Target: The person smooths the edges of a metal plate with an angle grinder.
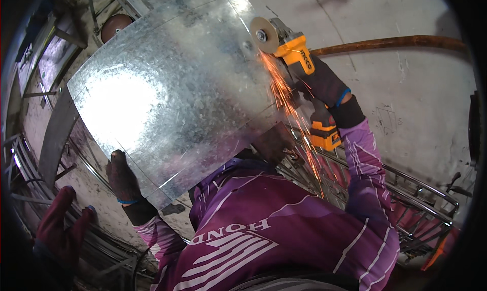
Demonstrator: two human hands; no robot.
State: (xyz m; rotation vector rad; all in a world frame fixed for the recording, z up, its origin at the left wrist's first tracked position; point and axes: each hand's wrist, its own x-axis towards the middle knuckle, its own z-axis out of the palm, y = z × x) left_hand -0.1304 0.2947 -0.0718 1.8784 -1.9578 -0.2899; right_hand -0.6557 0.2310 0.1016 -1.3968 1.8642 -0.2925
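A gloved right hand of mine [327,83] grips a yellow and black cordless angle grinder [299,52] by its body. Its thin brown cutting disc [265,33] meets the right edge of a shiny galvanized metal sheet [198,83]. Orange sparks [289,106] stream down from that contact, past the grinder's battery [324,135]. At the sheet's lower left edge, my left hand [123,178], in a dark glove, grasps the rim; its fingers are partly hidden. Straight lines run across the sheet, and glare whitens its left part.
A rusty pipe [390,43] lies on the concrete floor beyond the grinder. Metal tubing frames [421,205] stand at the lower right, near the sparks. Rods and offcuts [25,174] crowd the left. A dark red, glove-like shape [61,220] shows at lower left.
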